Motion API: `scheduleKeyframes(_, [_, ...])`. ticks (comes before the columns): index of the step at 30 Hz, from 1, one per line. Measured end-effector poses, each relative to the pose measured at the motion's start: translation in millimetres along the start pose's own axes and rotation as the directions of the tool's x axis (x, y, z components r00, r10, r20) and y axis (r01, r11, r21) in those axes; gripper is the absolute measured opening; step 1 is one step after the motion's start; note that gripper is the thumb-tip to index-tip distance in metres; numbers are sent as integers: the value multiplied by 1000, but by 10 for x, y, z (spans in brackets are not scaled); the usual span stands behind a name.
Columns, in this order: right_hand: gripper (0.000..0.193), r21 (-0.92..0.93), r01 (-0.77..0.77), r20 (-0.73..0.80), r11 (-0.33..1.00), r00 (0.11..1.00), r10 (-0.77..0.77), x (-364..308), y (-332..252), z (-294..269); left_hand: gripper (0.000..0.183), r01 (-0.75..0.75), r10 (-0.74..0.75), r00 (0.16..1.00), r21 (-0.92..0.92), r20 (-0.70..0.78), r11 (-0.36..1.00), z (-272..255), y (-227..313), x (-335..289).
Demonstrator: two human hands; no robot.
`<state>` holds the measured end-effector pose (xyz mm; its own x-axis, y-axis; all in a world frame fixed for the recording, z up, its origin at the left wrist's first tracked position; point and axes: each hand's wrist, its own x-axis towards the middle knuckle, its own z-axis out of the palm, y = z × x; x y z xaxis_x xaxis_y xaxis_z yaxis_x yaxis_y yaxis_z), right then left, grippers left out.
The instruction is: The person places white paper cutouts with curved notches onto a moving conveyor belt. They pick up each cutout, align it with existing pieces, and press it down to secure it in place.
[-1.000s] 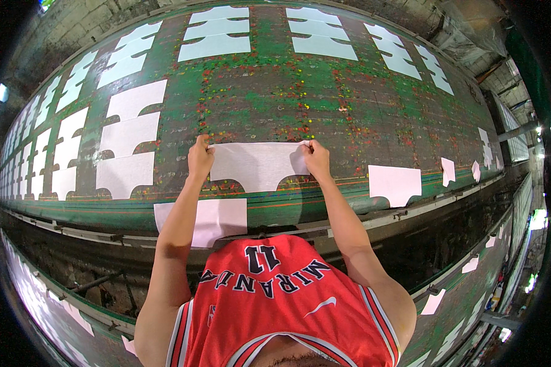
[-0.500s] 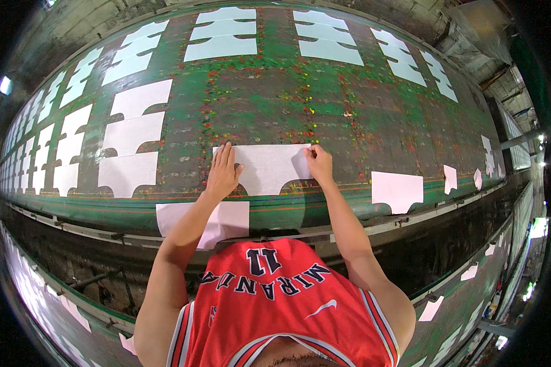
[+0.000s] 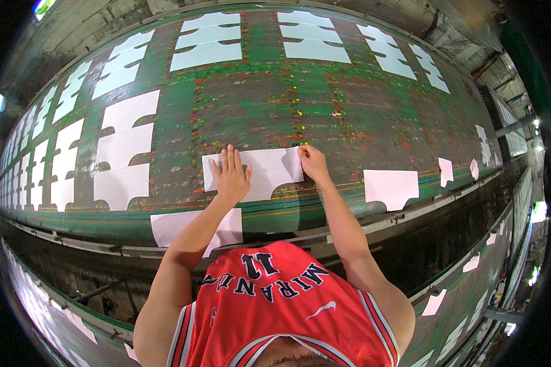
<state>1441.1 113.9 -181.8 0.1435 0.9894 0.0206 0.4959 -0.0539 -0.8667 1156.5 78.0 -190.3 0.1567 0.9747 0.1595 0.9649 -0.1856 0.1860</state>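
My left hand lies open on the white cutout; my right hand seems to pinch its corner.

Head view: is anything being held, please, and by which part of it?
Yes, the white cloth: the right grip seems to pinch its far right corner. The left grip lies flat on it.

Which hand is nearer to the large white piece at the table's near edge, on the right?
Right. The right hand is left of the large white piece, at a corner of another piece; the left hand is farther left, on that piece.
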Motion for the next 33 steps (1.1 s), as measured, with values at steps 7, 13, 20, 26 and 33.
scheduleKeyframes(7, [20,170,-253,-102,953,957,272,30,116,-607,64,71,-71,997,26,19,997,-147,-266,52])
scheduleKeyframes(13, [15,-81,-154,-142,985,980,141,-98,208,-767,48,121,-128,989,-95,-78,988,-379,-620,42])
scheduleKeyframes(20, [10,-364,378,-94,851,895,-437,-425,-265,-116,51,-138,103,981,-213,-165,967,-238,-555,-20])
scheduleKeyframes(26, [40,-371,655,283,658,755,-592,-923,-635,459,66,-206,204,979,-83,-31,975,-13,81,-90])
scheduleKeyframes(33, [21,-302,390,-30,870,908,-418,-1161,-337,-133,74,-257,257,963,-14,77,966,90,465,41])
